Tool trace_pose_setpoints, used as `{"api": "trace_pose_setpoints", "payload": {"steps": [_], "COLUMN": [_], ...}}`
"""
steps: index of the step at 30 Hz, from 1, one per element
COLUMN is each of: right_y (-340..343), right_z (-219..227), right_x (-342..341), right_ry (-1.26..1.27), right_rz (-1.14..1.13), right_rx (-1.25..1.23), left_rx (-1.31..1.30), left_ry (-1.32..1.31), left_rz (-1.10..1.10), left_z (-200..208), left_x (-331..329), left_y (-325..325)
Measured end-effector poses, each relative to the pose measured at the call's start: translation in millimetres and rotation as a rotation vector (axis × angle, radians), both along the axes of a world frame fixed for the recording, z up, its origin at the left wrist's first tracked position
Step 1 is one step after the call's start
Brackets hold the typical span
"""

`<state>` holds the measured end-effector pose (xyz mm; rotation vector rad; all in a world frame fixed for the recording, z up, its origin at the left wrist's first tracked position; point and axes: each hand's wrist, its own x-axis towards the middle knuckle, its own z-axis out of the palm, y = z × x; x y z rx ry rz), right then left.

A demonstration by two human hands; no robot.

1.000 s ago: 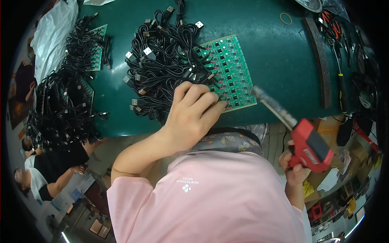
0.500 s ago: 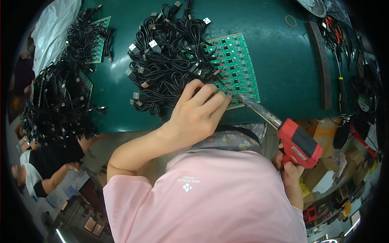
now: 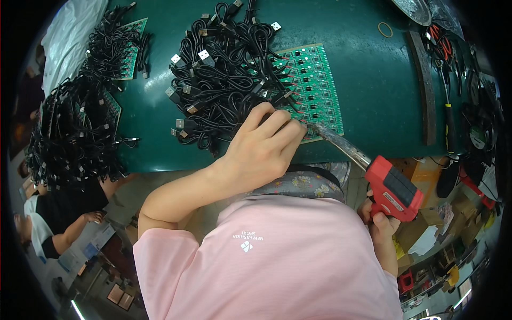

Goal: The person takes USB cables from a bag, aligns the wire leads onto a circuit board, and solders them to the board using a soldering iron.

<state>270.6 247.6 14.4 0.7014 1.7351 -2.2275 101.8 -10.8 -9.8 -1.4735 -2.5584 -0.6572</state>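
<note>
A green circuit board panel (image 3: 319, 88) lies on the table, with red wire ends of black USB cables (image 3: 224, 88) along its left side. Over its near left corner, my left hand (image 3: 262, 143) is closed, fingertips pinched together on what looks like a cable's wire end; the fingers hide most of it. My right hand (image 3: 380, 216) grips the handle of a red and black soldering gun (image 3: 394, 186). The gun's long metal barrel points up and left, and its tip sits at the board's near edge, right beside my left fingertips.
More cabled boards (image 3: 74, 133) are heaped at the table's left, beside a white plastic bag (image 3: 72, 42). To the right lie a dark bar (image 3: 422, 88), a yellow-black screwdriver (image 3: 449, 125), red-handled pliers (image 3: 440, 42) and a rubber band (image 3: 384, 30). Another person (image 3: 64, 218) is at lower left.
Both hands hold nearly the same pose. The gun's tip and my left fingertips stay together at the board's near edge; the whole view has shifted very slightly.
</note>
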Motion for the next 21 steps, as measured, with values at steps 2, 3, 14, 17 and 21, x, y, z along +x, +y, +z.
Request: {"api": "trace_pose_setpoints", "payload": {"steps": [2, 3, 14, 17, 21], "right_y": [0.6, 1.8, 5.1, 23.5, 48.3], "right_z": [3.6, 5.9, 13.2, 16.3, 12.6], "right_x": [-3.2, -4.1, -53.8, -101.3, -178.8], "right_ry": [-0.005, -0.022, 0.320, 0.627, 0.571], "right_rz": [-0.001, 0.003, -0.159, -0.376, -0.441], "right_rx": [0.029, 0.023, 0.142, 0.327, 0.461], "left_rx": [-0.006, -0.007, -0.053, -0.051, -0.081], "left_ry": [-0.002, -0.003, -0.029, -0.031, -0.068], "left_rz": [-0.009, -0.008, -0.044, -0.023, 0.006], "left_z": [-0.6, -0.7, 9.7, 9.3, 20.2], "left_x": [-2.6, -3.1, -4.9, -2.3, -3.0], "left_y": [-0.2, 0.0, -0.5, -0.9, 0.0]}}
